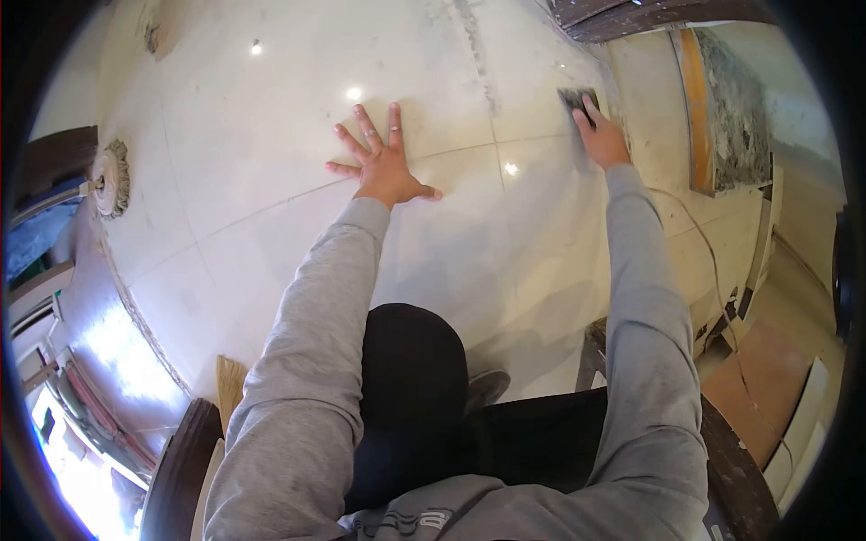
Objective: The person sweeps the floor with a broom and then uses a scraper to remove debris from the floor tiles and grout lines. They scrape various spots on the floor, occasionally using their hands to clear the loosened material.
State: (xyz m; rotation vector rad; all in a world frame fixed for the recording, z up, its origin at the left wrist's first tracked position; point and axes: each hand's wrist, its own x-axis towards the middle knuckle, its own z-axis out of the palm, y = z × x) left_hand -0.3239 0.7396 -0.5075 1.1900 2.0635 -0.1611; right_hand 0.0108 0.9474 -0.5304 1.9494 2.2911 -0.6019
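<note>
My left hand [382, 167] lies on the pale tiled floor [298, 243] with its fingers spread, close to a dark joint between tiles. Nothing is in it. Farther right, my right hand [603, 140] is closed on a dark, flat-edged scraper [578, 104]. The tool lies against the floor near the right-hand edge of the tiles. Part of its body is hidden under my fingers.
A thin cable [713, 252] runs down the right side. Beyond it leans a stained board [741, 113]. Dark wood [658, 16] crosses the top right. A straw brush [231, 383] stands at lower left, and a round ornate base [111, 178] is farther left.
</note>
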